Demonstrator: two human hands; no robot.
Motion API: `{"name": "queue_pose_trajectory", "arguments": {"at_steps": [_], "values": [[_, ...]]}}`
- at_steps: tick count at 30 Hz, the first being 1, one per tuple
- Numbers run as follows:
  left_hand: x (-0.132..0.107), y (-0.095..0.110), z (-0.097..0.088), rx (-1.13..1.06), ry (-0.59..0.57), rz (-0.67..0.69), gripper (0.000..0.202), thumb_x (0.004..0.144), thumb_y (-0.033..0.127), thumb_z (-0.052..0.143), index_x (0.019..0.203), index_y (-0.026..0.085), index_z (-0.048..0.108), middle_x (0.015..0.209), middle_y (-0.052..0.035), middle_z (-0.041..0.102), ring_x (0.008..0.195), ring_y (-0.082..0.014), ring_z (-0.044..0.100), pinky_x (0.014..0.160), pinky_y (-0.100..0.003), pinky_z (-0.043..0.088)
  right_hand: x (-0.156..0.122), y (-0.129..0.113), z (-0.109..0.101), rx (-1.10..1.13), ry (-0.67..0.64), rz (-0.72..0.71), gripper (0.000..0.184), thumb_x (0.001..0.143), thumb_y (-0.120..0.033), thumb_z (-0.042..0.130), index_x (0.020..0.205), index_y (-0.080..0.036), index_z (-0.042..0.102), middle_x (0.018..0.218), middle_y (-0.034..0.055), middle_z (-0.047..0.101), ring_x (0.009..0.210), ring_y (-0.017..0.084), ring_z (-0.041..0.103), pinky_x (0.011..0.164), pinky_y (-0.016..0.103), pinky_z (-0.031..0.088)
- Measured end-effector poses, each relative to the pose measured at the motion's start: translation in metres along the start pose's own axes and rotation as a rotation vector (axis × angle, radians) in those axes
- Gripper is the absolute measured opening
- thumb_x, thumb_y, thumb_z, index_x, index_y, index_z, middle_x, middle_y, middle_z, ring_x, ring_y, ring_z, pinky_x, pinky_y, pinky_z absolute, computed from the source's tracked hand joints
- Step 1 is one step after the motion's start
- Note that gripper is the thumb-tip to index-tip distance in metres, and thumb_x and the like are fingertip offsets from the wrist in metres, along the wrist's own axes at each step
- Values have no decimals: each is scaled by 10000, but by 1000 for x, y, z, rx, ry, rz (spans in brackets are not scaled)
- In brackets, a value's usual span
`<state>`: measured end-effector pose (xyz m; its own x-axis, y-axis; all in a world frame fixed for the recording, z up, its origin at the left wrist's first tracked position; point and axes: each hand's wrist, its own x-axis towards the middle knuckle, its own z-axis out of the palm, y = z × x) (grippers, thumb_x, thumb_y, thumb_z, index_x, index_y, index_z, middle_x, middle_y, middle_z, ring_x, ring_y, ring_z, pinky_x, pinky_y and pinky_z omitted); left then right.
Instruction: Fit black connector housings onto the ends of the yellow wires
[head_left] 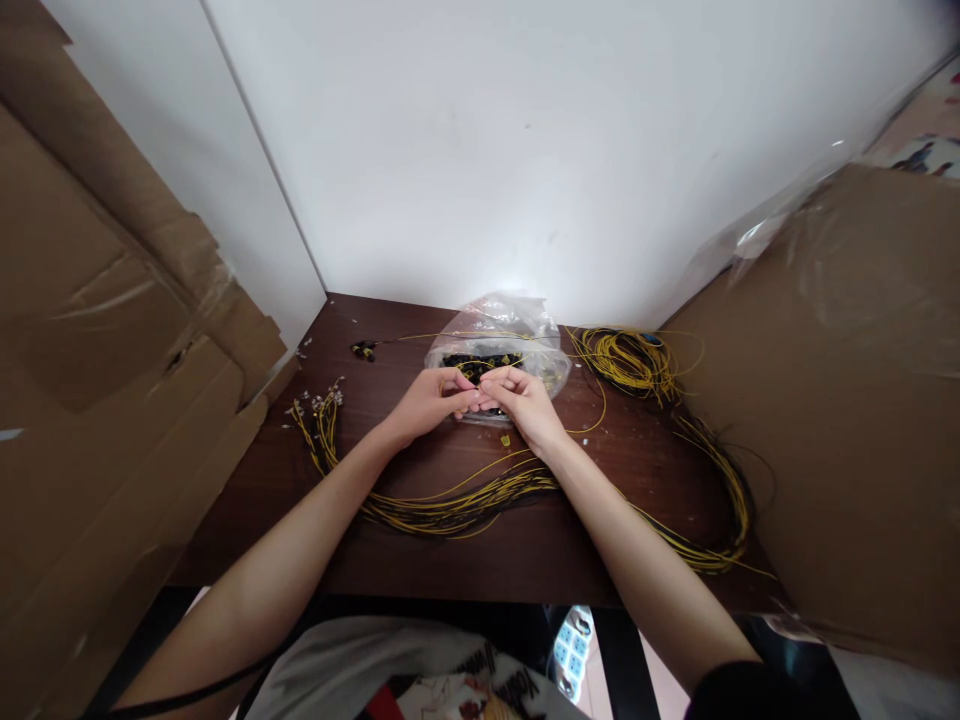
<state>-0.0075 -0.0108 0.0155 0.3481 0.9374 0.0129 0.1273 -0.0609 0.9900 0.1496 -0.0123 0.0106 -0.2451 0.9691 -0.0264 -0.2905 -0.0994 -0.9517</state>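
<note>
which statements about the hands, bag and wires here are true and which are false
The left hand and right hand are close together at the clear plastic bag. True.
A coil of mostly yellow wire and a long black-and-yellow wire bundle lie on the dark brown table. True.
The coil is left of the bag. False: it is on the right.
The bundle lies behind the bag. False: it lies nearer the person.

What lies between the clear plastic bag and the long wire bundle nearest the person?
In the head view, a small yellow piece lies there, with a thin yellow wire to its right. The left hand and right hand hide part of the stretch.
</note>
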Motion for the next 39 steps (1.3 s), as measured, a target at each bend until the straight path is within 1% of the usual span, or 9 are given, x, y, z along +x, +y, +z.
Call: {"name": "queue_pose_trajectory", "arguments": {"at_steps": [5,8,12,15,19,22,26,32,39], "values": [[0,-2,0,26,5,2,156,712,263,625,708,119,565,584,4,604,509,-67,523,528,-192,413,1,1,-2,58,3,1,321,588,-367,757,748,-172,559,618,-24,643,552,121,630,576,252,521],[0,-3,0,38,6,0,139,716,250,611,716,118,566,591,-1,609,514,-69,529,532,-193,413,1,1,-2,93,15,9,324,604,-362,750,751,-183,522,612,-20,648,543,124,632,547,245,520],[0,-3,-1,43,11,4,174,707,282,621,719,117,569,595,-6,613,516,-79,534,533,-201,419,1,0,-2,106,34,19,313,632,-350,733,764,-194,496,617,-18,655,549,130,637,535,245,522],[0,-3,-1,48,10,5,192,703,300,626,718,116,572,599,-9,615,519,-83,534,530,-203,417,1,0,-1,96,35,14,313,640,-355,729,783,-190,507,612,-20,650,539,126,634,538,245,523],[1,-4,-1,42,7,3,183,712,296,624,721,119,576,595,-2,607,521,-76,528,532,-196,410,1,0,0,52,13,-6,334,625,-361,739,838,-179,558,624,-23,645,543,121,629,571,255,528],[1,-4,-1,31,2,1,173,714,283,630,721,120,573,592,6,598,521,-66,521,533,-188,405,0,0,0,5,-6,-8,305,607,-362,751,782,-174,588,620,-20,641,553,126,628,596,267,528],[1,-3,-1,36,0,-6,170,713,275,636,714,119,567,586,5,594,516,-63,516,531,-187,403,0,0,0,-3,-11,-2,284,603,-370,753,713,-172,582,622,-13,645,551,130,628,598,269,526],[0,-2,-1,51,12,-7,119,718,229,611,720,115,575,576,8,596,517,-70,529,543,-194,412,1,1,-1,81,27,16,284,652,-358,719,732,-175,517,628,-6,656,536,118,630,550,234,517],[1,-2,-1,60,7,-7,151,722,255,613,730,108,579,578,7,596,512,-67,523,536,-188,403,0,-1,0,94,35,23,288,696,-371,689,743,-186,473,615,-7,654,556,126,644,532,225,522]]}}
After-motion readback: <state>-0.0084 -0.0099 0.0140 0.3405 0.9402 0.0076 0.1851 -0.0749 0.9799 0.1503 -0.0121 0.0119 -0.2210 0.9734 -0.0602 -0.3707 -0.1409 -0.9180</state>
